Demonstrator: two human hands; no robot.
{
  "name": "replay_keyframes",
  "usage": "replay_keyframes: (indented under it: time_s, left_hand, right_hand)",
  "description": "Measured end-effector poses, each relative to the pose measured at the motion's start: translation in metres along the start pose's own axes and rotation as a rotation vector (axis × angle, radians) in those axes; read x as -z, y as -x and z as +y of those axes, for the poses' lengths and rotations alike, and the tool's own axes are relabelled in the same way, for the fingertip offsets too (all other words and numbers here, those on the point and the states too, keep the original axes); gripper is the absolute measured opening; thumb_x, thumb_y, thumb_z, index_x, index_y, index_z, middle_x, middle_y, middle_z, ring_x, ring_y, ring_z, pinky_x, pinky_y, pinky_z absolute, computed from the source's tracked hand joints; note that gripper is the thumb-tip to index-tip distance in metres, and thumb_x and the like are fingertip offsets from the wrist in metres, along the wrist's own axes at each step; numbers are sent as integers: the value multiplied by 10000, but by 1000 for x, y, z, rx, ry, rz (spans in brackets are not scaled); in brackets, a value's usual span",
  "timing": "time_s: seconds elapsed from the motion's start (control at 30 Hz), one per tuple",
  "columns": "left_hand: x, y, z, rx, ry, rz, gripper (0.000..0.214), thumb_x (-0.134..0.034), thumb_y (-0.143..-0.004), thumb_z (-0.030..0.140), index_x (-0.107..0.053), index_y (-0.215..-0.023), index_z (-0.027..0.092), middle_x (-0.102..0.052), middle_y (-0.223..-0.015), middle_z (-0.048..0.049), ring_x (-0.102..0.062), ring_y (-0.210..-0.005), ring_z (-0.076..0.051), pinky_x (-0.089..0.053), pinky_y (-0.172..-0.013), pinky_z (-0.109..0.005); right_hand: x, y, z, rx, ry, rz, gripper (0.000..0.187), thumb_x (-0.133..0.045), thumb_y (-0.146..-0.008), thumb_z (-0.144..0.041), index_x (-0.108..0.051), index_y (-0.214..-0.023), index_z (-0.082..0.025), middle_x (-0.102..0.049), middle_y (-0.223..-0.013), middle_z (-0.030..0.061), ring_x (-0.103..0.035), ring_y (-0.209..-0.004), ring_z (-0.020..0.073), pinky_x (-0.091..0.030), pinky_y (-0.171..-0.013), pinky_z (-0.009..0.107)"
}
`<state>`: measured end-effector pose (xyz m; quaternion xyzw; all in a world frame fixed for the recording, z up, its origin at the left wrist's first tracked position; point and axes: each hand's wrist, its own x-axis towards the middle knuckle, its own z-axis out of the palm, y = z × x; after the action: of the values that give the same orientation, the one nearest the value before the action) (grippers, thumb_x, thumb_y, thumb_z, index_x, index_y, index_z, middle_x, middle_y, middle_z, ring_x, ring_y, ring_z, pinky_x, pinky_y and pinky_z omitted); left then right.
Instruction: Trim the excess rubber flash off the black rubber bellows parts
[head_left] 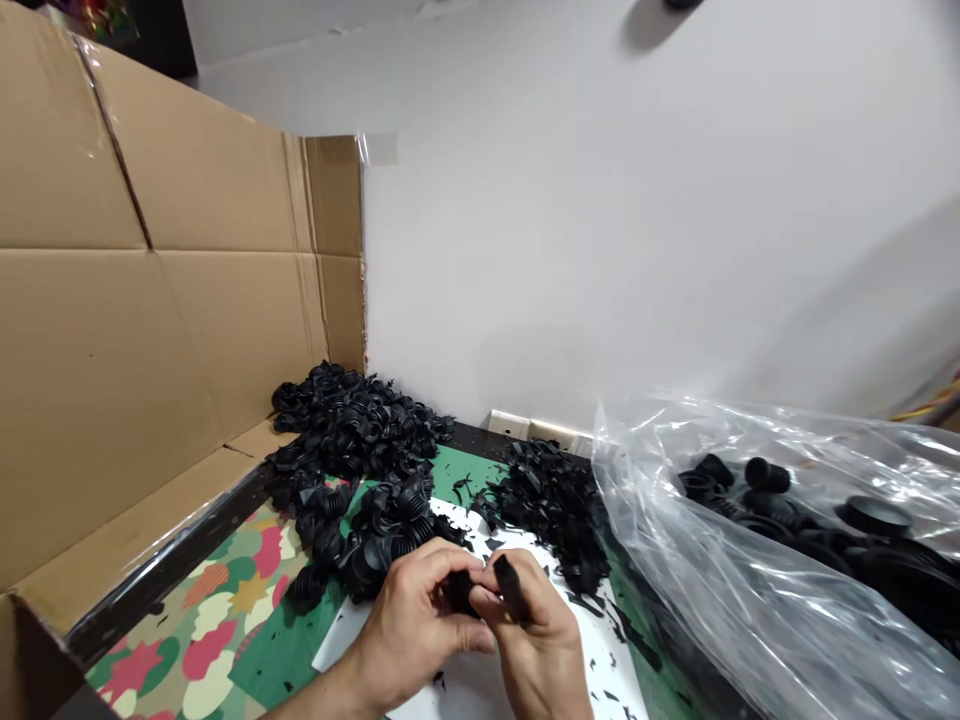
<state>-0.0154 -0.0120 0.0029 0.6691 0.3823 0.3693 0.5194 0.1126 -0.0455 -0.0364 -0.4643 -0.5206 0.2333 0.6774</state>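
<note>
My left hand is closed around a small black rubber piece, mostly hidden by the fingers. Close beside it, my right hand is closed too, its fingertips meeting the left ones at that piece. A narrow dark flat piece sticks up from the right hand; whether it is a tool or a rubber strip cannot be made out. Under both hands lies a white sheet scattered with black scraps. Just beyond the left hand are ribbed black rubber bellows in a large heap.
Thin black rubber scraps form a pile beyond my right hand. On the right, a clear plastic bag holds black rubber parts. A cardboard wall stands left, a white wall behind. Patterned covering lies left of the sheet.
</note>
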Motion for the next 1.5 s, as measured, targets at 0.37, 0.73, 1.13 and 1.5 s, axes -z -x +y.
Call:
replay_keyframes:
  time_s: [0.37, 0.73, 1.13, 1.5]
  left_hand:
    - [-4, 7, -4, -244, -599, 83, 122, -554, -765, 119, -630, -690, 178, -579, -686, -25, -547, -600, -162, -371, -562, -254]
    - [-6, 3, -5, -298, -598, 143, 166, -556, -661, 65, -518, -557, 189, -510, -558, 15, -488, -523, -134, -314, -502, -235]
    - [-4, 1, -12, -113, -280, 41, 290, -770, -556, 112, -716, -840, 144, -642, -836, -42, -594, -731, -180, -446, -605, -236]
    - [-13, 1, -5, -96, -427, 36, 346, -654, -588, 67, -745, -905, 173, -650, -835, -38, -585, -700, -171, -405, -538, -223]
  right_hand:
    - [-6, -15, -4, -438, 170, 38, 102, -515, -630, -277, -510, -558, -205, -528, -507, -11, -487, -521, 178, -387, -497, 268]
    - [-12, -21, -9, -418, 289, 130, 169, -487, -616, -387, -483, -548, -232, -540, -530, -3, -490, -561, 200, -373, -555, 295]
    - [51, -29, 9, -475, 359, 2, 278, -587, -644, -471, -577, -550, -210, -644, -587, 31, -568, -632, 251, -399, -596, 316]
    - [37, -13, 1, -252, 139, -81, 130, -669, -670, -341, -714, -695, -221, -664, -753, 40, -599, -703, 226, -462, -634, 311]
